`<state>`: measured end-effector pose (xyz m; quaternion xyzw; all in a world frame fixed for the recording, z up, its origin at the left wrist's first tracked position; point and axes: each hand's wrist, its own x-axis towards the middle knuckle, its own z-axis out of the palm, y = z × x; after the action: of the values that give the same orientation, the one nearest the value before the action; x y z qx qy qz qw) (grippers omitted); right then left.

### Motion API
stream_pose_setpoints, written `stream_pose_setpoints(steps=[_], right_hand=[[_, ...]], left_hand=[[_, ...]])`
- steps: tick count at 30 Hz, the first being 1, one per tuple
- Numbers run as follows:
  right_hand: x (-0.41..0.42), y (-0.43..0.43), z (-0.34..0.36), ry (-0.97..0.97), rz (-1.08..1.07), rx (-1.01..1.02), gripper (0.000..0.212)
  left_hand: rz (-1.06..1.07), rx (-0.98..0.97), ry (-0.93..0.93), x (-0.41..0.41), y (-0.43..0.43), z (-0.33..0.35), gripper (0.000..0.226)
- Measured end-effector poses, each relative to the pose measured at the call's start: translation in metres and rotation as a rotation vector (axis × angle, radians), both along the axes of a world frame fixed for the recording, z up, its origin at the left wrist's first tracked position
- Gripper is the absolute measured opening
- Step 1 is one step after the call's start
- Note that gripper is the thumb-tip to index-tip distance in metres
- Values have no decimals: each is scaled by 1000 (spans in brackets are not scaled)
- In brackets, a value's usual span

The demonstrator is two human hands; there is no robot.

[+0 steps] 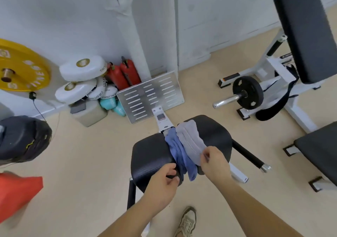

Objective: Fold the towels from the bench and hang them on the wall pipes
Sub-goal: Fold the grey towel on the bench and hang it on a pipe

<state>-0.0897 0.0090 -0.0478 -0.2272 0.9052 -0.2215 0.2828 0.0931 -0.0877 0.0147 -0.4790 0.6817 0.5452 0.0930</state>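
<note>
Bench: a black padded bench (151,154) with a split seat on a white frame stands in the middle, with one pad left and one right.
Grey towel: a light grey terry towel (191,140) lies lengthwise over the gap between the pads, and its near end is lifted.
Blue towel: a crumpled mid-blue towel (184,158) lies just left of the grey towel, touching it, and its near end hangs over the bench edge.
Right hand: the right hand (215,162) pinches the near end of the grey towel between thumb and fingertips.
Left hand: the left hand (164,180) has thumb and curled fingers closed on a dark navy fold of cloth (180,172) at the near rim of the left pad, beside the blue towel.
Wall pipe: a white painted pipe (134,36) runs up the far wall, well apart from the towels.
Far floor: a slotted silver metal footplate (151,94) leans at the bench's far end, with two red fire extinguishers (125,72) and stacked white round plates (82,69) to its left.
Left: a yellow weight plate (23,67) is against the wall, and a black bag (23,138) is nearer.
Right: a white-framed machine (269,69) carries a black weight plate (248,92) on a chrome bar.
Near: a beige trainer (187,220) is on the floor.
</note>
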Motion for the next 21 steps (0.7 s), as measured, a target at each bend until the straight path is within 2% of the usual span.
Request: stream_pose_setpoints(steps=[4,12,15,18,19,21], right_hand=[[-7,1,47,-122,-218,-272,14],[19,9,167,-218,-288,-632,11],[40,14,213,-401,-359,-829,15],[60,20,240,-434,-360,-853,22],[64,21,243,-418,-369,-848,21],[66,21,243,-342,-421,-821,15]], left_hand=[[104,-5,30,10,10,4,35],[280,83,270,-3,22,49,13],[387,319,295,2,18,59,34],[459,567,382,17,16,57,62],[463,611,442,23,16,57,58],[406,548,487,33,16,63,32]])
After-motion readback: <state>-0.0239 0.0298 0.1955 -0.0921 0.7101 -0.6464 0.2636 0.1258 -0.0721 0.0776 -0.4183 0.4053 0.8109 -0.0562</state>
